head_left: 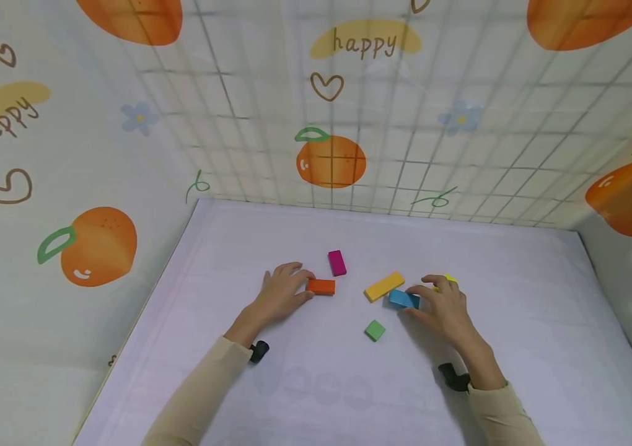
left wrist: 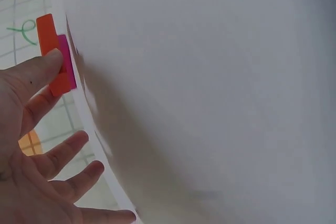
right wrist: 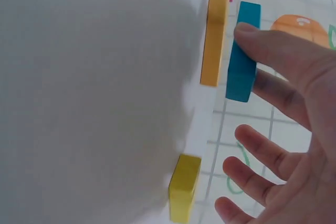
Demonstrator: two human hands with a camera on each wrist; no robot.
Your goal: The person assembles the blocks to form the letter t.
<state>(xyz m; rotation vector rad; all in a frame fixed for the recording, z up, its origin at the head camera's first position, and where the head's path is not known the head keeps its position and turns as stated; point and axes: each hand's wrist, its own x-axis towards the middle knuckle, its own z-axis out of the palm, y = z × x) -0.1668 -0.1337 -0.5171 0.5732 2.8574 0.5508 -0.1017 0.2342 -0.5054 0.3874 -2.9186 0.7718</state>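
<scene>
Right hand (head_left: 444,310): thumb and forefinger pinch a blue rectangular block (head_left: 403,300), long axis roughly side to side. Left hand (head_left: 279,292): pinches a red-orange rectangular block (head_left: 321,287), its length also crosswise, ends facing across a gap. In that gap, nearer the right hand, a long amber block (head_left: 384,286) lies aslant. Magenta block (head_left: 337,263) farther out; green block (head_left: 374,331) nearer the person; yellow block (right wrist: 184,187) by the right fingers. Pale tabletop (head_left: 316,347), orange-printed cloth (head_left: 260,87) around.
</scene>
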